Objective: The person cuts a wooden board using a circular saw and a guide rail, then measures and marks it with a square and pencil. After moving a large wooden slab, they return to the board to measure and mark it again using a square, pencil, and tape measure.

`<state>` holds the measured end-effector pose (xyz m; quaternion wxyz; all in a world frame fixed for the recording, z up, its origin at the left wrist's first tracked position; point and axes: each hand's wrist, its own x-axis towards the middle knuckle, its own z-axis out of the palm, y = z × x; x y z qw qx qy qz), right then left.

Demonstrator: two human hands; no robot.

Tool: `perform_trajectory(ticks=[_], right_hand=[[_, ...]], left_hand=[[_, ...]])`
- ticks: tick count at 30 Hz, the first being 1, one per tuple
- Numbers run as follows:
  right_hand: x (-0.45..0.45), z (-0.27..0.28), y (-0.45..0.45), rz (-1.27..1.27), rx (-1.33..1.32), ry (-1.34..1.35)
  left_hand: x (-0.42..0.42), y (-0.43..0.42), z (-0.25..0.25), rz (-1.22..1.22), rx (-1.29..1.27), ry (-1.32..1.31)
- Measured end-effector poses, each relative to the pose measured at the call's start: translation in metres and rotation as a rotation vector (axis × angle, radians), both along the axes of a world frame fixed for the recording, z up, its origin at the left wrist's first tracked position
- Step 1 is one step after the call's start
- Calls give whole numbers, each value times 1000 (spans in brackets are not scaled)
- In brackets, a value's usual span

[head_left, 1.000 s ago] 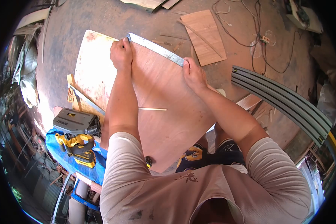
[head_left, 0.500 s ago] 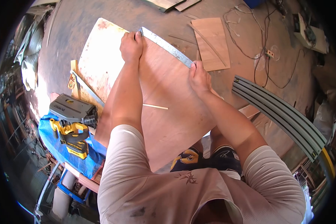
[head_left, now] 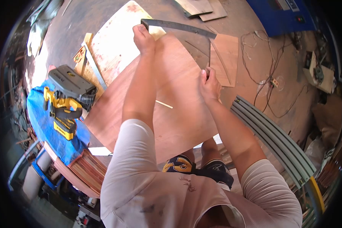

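My left hand (head_left: 143,39) is closed around the short dark end of a long metal square (head_left: 178,26), beyond the top corner of a plywood sheet (head_left: 178,83). The square's flat blade reaches away to the right, above the floor. At the sheet's right edge my right hand (head_left: 210,84) is closed, with a small dark bit showing by the thumb; I cannot make out what it is. A thin pale wooden strip (head_left: 164,104) lies on the plywood between my forearms.
A yellow and black cordless power tool (head_left: 64,108) stands on a blue tarp (head_left: 40,110) at left. Beside it lies a second square (head_left: 95,66). A grey slotted rail (head_left: 273,140), a smaller plywood piece (head_left: 228,57) and tangled cables (head_left: 268,68) are at right.
My right hand has come off the square's right end. The square has turned, its blade now lifted from the plywood and pointing further right. The camera view has also shifted.
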<state>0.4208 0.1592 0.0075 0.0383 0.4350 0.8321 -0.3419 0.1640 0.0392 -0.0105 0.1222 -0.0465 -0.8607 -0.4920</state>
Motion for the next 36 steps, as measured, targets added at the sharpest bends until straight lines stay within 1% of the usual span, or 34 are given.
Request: perform_trajectory(ticks=[1, 2, 4, 6, 8, 9, 10, 11, 12, 13, 14, 15, 16, 18, 19, 21, 22, 23, 25, 26, 27, 29, 30, 34, 36], right_hand=[[0, -2, -1, 9, 27, -16], [0, -4, -1, 39, 29, -10], [1, -6, -4, 66, 106, -29], [0, -6, -6, 93, 119, -53], [-5, -3, -8, 91, 121, -101], [-7, -1, -10, 122, 119, -91], [-9, -1, -11, 111, 143, -116], [-8, -3, -11, 100, 166, -145], [-7, -8, -11, 99, 156, -101], [-6, -13, -12, 132, 148, -93], [-5, -18, -12, 124, 194, -108], [-9, -19, -13, 114, 243, -117], [-14, -14, -15, 141, 239, -100], [-13, -5, -19, 127, 199, -101], [-11, -4, -18, 151, 198, -95], [-13, -4, -22, 145, 183, -65], [-16, 2, -24, 168, 185, -60], [-18, 9, -26, 157, 185, -113], [-13, 12, -28, 160, 189, -175], [-15, 9, -26, 169, 183, -176], [-16, 6, -25, 175, 178, -179], [-11, -2, -24, 190, 197, -139], [-11, -3, -22, 191, 212, -97], [-14, 2, -25, 159, 265, -155], [-14, 13, -28, 155, 211, -202]], left_hand=[[8, -4, 11, 111, 129, 18], [21, -12, 22, 153, 230, -18], [49, -42, 27, 228, 310, -111], [89, -78, 19, 349, 350, -137], [140, -131, -2, 390, 467, -331], [168, -158, -17, 444, 377, -307], [194, -182, -21, 498, 288, -286], [220, -202, -5, 476, 207, -382], [243, -220, 11, 455, 126, -478], [262, -237, 17, 489, 126, -468], [280, -252, 19, 440, -22, -526], [290, -262, 21, 389, -166, -581], [293, -267, 29, 418, -162, -569], [304, -270, 40, 387, -380, -715], [310, -267, 38, 411, -374, -716], [318, -261, 33, 416, -461, -400], [323, -256, 33, 415, -441, -455], [329, -248, 32, 432, -436, -457], [348, -228, 30, 475, -574, -335], [360, -222, 16, 443, -573, -405], [362, -219, 15, 457, -567, -408], [368, -213, 13, 447, -644, -439], [367, -212, 13, 446, -635, -442], [366, -213, 11, 455, -658, -411], [371, -211, 8, 431, -655, -406]])
